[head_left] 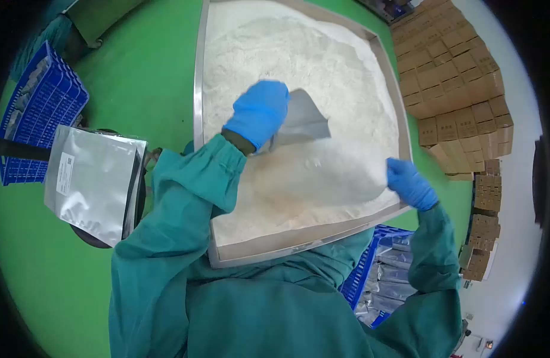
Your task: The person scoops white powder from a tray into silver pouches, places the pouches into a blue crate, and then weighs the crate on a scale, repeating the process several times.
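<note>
My left hand (260, 113), in a blue glove, is closed in a fist around the handle of a grey metal scoop (304, 119). The scoop's blade points right, above off-white powder (275, 53) heaped in a large metal tray (198, 89). My right hand (409, 184), also gloved in blue, is closed at the tray's front right corner. Its fingers pinch the right end of a pale, shiny bag (328, 176), smeared by motion. The bag stretches left over the powder, to just below the scoop.
Flat silver pouches (96, 179) lie stacked on a stand at the left, beside a blue crate (42, 113). Another blue crate (361, 274) with several silver packs (391, 271) stands below the tray's front right. Cardboard boxes (454, 89) are piled along the right wall.
</note>
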Motion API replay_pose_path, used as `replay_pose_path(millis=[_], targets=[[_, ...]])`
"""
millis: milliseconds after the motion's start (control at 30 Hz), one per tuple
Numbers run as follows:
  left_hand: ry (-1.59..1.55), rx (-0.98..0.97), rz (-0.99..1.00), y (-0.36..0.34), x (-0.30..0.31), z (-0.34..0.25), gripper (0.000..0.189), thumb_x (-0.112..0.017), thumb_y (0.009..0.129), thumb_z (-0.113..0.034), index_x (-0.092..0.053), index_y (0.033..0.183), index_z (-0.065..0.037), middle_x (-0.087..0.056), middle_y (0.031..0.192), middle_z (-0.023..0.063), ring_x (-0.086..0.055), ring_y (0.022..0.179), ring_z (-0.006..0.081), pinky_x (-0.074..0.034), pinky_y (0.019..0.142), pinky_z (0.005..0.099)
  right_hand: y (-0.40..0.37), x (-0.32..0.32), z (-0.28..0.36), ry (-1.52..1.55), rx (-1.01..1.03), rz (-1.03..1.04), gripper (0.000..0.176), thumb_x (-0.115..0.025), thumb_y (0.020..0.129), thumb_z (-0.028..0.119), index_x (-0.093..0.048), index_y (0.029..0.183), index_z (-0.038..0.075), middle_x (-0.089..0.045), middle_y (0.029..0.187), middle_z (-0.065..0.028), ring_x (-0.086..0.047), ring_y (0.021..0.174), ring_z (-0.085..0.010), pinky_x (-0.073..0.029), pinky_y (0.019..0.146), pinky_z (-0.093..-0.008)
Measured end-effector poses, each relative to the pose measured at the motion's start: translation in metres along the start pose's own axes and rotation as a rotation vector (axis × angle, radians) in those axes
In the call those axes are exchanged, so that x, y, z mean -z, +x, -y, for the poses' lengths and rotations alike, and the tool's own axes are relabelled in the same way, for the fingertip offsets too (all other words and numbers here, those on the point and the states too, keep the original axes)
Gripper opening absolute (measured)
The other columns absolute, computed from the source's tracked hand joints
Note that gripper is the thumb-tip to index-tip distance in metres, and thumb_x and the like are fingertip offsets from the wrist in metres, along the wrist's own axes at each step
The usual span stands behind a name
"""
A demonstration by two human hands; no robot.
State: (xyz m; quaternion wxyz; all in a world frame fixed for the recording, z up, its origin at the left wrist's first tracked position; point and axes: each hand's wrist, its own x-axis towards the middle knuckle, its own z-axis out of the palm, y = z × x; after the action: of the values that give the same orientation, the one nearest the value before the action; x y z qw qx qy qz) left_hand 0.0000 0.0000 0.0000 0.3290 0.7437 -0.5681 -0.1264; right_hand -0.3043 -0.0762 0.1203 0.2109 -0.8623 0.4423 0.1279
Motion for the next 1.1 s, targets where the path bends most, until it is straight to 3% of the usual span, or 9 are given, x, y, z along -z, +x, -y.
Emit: replay_pose_path(millis=[67,167,267,400,467,600,733,933,1100], targets=[[-0.006,-0.001,0.044,-0.001,-0.017,0.000,0.021,-0.049,0.081,-0.024,-0.061,0.078,-0.007,-0.060,0.076,0.0153,-0.057,0.074,0.0344,-0.046,0.064,0.0437,0.023,0.025,0.015,-0.017,-0.081,0.007,0.019,-0.046,0.079,0.015,-0.056,0.079,-0.001,-0.056,0.069,-0.0206,-0.057,0.064,-0.0306,-0.044,0.062,-0.0394],[0.022,0.026,0.099,-0.025,0.004,-0.037,0.020,-0.047,0.081,-0.022,-0.061,0.079,-0.008,-0.060,0.076,0.0150,-0.058,0.073,0.0338,-0.046,0.064,0.0430,0.024,0.038,0.070,-0.293,0.125,-0.084,0.022,-0.044,0.079,0.017,-0.058,0.079,0.000,-0.058,0.068,-0.0188,-0.058,0.066,-0.0315,-0.046,0.063,-0.0394],[0.036,0.023,0.100,-0.027,0.008,-0.045,0.020,-0.047,0.080,-0.021,-0.062,0.081,-0.008,-0.061,0.079,0.0146,-0.059,0.074,0.0326,-0.047,0.064,0.0417,0.047,0.013,0.109,-0.665,-0.010,-0.010,0.023,-0.045,0.079,0.019,-0.061,0.080,0.002,-0.062,0.080,-0.0178,-0.060,0.076,-0.0343,-0.047,0.068,-0.0421],[0.049,0.059,0.113,-0.018,0.011,-0.032,0.020,-0.047,0.080,-0.020,-0.063,0.083,-0.009,-0.061,0.079,0.0145,-0.059,0.074,0.0326,-0.047,0.064,0.0416,0.007,0.059,0.080,-0.691,0.053,-0.077,0.023,-0.047,0.079,0.020,-0.062,0.082,0.003,-0.062,0.083,-0.0181,-0.060,0.078,-0.0339,-0.048,0.067,-0.0429],[0.065,0.027,0.099,-0.012,0.009,-0.022,0.019,-0.047,0.081,-0.020,-0.062,0.082,-0.008,-0.061,0.079,0.0146,-0.059,0.074,0.0324,-0.047,0.063,0.0417,0.004,0.065,0.046,-0.725,-0.117,-0.060,0.023,-0.049,0.078,0.021,-0.063,0.083,0.004,-0.062,0.083,-0.0179,-0.060,0.078,-0.0330,-0.048,0.064,-0.0422],[0.046,-0.042,0.115,-0.015,0.009,-0.022,0.018,-0.048,0.082,-0.021,-0.060,0.080,-0.007,-0.060,0.076,0.0145,-0.059,0.073,0.0316,-0.047,0.061,0.0416,0.115,-0.125,-0.096,-0.626,0.108,0.189,0.024,-0.050,0.079,0.026,-0.064,0.087,0.007,-0.064,0.086,-0.0131,-0.062,0.077,-0.0298,-0.049,0.064,-0.0409],[0.119,0.017,0.137,-0.016,0.013,-0.023,0.019,-0.047,0.084,-0.023,-0.059,0.080,-0.007,-0.060,0.076,0.0140,-0.059,0.072,0.0311,-0.047,0.060,0.0413,0.119,-0.277,-0.032,-0.188,0.120,0.282,0.025,-0.049,0.078,0.026,-0.059,0.092,0.008,-0.062,0.086,-0.0179,-0.059,0.079,-0.0355,-0.046,0.071,-0.0441],[0.068,-0.010,0.112,0.003,0.006,-0.013,0.022,-0.046,0.086,-0.025,-0.059,0.081,-0.008,-0.059,0.076,0.0147,-0.058,0.071,0.0317,-0.047,0.061,0.0419,0.044,-0.115,-0.027,-0.081,0.018,0.206,0.023,-0.047,0.080,0.024,-0.057,0.085,0.004,-0.059,0.075,-0.0208,-0.057,0.073,-0.0388,-0.044,0.067,-0.0456],[0.056,0.027,0.054,-0.008,-0.002,-0.014,0.021,-0.048,0.083,-0.023,-0.060,0.077,-0.007,-0.060,0.077,0.0145,-0.058,0.072,0.0328,-0.047,0.062,0.0421,-0.009,0.034,0.021,0.058,-0.110,0.004,0.022,-0.046,0.079,0.015,-0.057,0.082,-0.003,-0.059,0.070,-0.0187,-0.059,0.065,-0.0284,-0.046,0.062,-0.0367]])
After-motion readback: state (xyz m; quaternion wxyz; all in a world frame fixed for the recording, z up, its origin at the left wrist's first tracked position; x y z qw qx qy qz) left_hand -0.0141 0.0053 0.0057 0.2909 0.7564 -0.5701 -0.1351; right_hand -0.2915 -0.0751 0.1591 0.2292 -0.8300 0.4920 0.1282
